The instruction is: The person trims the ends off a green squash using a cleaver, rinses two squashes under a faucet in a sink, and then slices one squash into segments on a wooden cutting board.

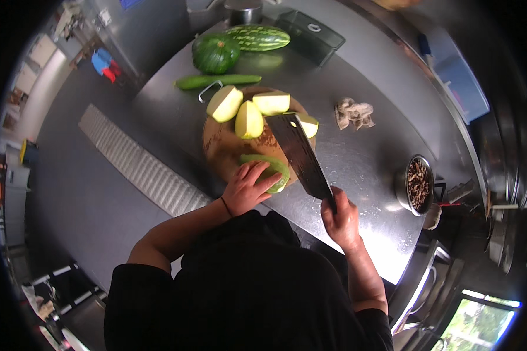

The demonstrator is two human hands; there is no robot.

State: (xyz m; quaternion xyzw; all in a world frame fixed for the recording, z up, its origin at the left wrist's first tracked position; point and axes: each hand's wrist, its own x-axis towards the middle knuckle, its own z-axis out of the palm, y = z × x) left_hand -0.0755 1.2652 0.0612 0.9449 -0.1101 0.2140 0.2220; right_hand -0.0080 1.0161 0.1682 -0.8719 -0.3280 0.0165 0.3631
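My right hand (342,217) grips the handle of a cleaver (302,160), whose broad dark blade is raised at a slant over the right side of a round wooden cutting board (217,142). On the board's near edge, my left hand (251,186) rests on a piece of light green vegetable (272,169), its fingers spread over it. Several pale yellow-green vegetable chunks, one of them here (249,120), lie at the board's far side. The blade partly hides the rightmost chunk (308,125).
Beyond the board are a cucumber (219,80), a dark green squash (216,53), a striped green gourd (261,37) and a dark lidded container (309,37). A crumpled cloth (353,114) and a metal bowl of brown pieces (417,185) stand to the right.
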